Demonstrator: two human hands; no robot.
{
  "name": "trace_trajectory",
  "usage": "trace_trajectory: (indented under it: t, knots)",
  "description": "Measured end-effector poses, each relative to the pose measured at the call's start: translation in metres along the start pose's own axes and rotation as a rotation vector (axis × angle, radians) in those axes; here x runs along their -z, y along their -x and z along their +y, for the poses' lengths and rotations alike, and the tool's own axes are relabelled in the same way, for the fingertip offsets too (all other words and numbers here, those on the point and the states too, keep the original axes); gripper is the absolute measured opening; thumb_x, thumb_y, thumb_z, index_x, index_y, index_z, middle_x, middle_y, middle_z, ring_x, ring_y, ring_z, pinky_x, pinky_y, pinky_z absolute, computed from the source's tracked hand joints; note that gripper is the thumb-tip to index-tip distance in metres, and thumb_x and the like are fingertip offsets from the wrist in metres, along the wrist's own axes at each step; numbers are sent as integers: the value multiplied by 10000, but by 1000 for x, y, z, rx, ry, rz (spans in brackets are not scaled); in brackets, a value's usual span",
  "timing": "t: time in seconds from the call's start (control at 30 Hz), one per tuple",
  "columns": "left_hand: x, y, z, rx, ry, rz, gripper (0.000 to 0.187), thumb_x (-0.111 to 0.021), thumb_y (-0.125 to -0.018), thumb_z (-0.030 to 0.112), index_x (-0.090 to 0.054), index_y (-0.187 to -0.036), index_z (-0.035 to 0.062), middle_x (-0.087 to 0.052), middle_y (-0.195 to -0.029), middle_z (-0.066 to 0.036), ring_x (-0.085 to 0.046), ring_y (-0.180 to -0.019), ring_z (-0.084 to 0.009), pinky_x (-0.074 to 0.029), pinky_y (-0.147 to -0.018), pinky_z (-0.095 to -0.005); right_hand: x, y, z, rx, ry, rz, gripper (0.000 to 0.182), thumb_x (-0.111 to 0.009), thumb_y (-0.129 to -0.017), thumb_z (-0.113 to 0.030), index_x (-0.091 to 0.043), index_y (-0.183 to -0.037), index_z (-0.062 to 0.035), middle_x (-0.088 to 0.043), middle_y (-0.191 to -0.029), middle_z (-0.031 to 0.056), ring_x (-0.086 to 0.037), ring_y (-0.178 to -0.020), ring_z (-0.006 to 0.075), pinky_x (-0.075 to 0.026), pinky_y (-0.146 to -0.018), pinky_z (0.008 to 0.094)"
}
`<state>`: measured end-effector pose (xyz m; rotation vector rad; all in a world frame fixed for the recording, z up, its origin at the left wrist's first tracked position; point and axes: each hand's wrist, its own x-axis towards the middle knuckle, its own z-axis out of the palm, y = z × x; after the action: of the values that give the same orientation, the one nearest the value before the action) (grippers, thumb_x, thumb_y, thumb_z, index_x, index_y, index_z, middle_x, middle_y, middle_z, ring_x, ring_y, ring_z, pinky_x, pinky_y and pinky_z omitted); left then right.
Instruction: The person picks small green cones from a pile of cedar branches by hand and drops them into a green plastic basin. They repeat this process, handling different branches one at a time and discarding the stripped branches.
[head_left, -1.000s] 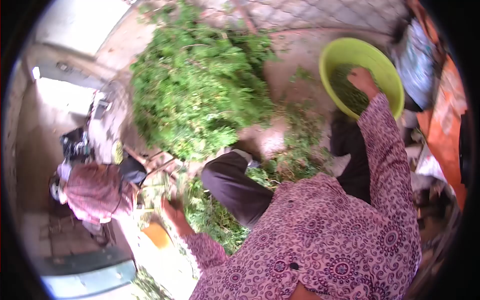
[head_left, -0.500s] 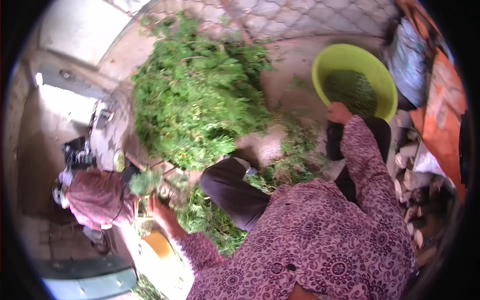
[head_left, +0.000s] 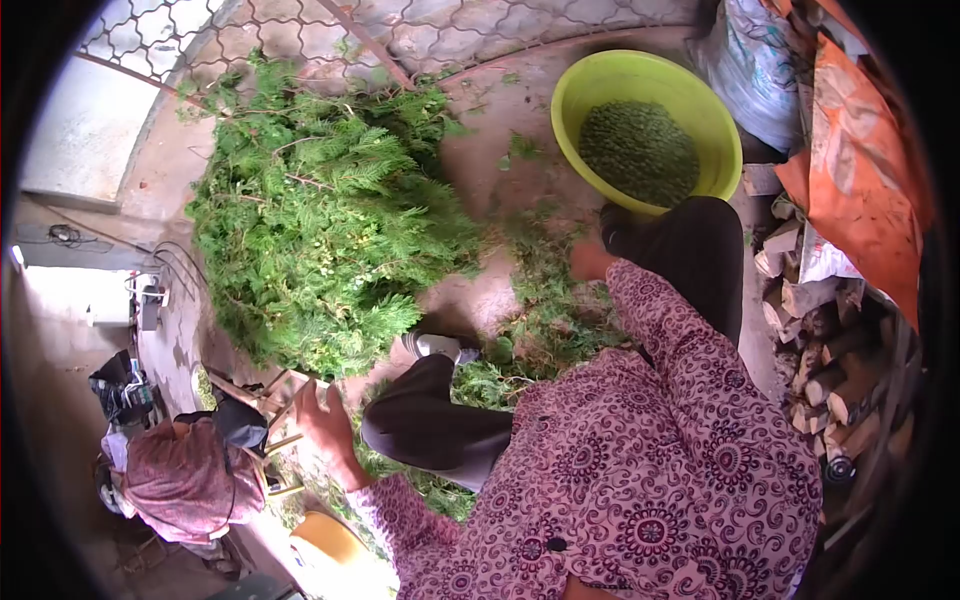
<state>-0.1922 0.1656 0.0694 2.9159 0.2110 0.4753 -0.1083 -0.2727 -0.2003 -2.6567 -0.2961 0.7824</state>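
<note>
My left hand (head_left: 325, 430) is at the lower left, its fingers spread and holding nothing, beside a wooden frame (head_left: 285, 440). Near the middle, my right hand (head_left: 592, 260) hovers over scattered green sprigs (head_left: 560, 305); its fingers are smeared by motion. A yellow-green tub (head_left: 725, 135) behind it holds many small dark green pieces (head_left: 640, 150). To the left of the tub, a large pile of leafy green branches (head_left: 320, 220) covers the floor.
My bent legs (head_left: 430, 410) are between my hands. Stacked firewood (head_left: 850, 380), an orange sheet (head_left: 865, 180) and a white sack (head_left: 755, 75) line the right side. A yellow container (head_left: 328, 540) and reddish cloth (head_left: 185, 480) are at lower left. Wire mesh (head_left: 450, 35) crosses the top.
The sprig at my left hand is gone from it, and that hand has opened. My right hand has moved away from the tub's rim, down and left. The view has shifted.
</note>
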Motion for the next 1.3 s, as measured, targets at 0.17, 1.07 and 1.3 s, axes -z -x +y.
trace_trajectory:
  t: [0.17,1.07,1.3]
  knots:
    - [-46,-61,82,-269,124,-93,309,-632,-729,119,-568,-994,-25,-531,-1071,-216,-531,-967,-338,-444,-830,-381,-45,-19,-15,12,-83,-77,304,-554,-685,-254,-624,-753,34,-590,-780,213,-567,-770,349,-447,-717,448]
    - [-120,-60,130,-539,507,-603,417,-650,-688,128,-520,-1069,17,-520,-1070,-166,-545,-907,-319,-460,-752,-361,69,-25,-118,344,-342,216,285,-585,-682,-328,-565,-636,-47,-546,-594,131,-537,-565,306,-410,-531,397]
    - [-120,-66,143,-111,1031,-1019,467,-664,-702,17,-483,-1130,-26,-597,-913,-51,-491,-613,-29,-417,-544,-167,136,6,-152,724,-432,185,257,-627,-672,-269,-525,-673,-33,-512,-616,134,-506,-549,258,-371,-496,339]
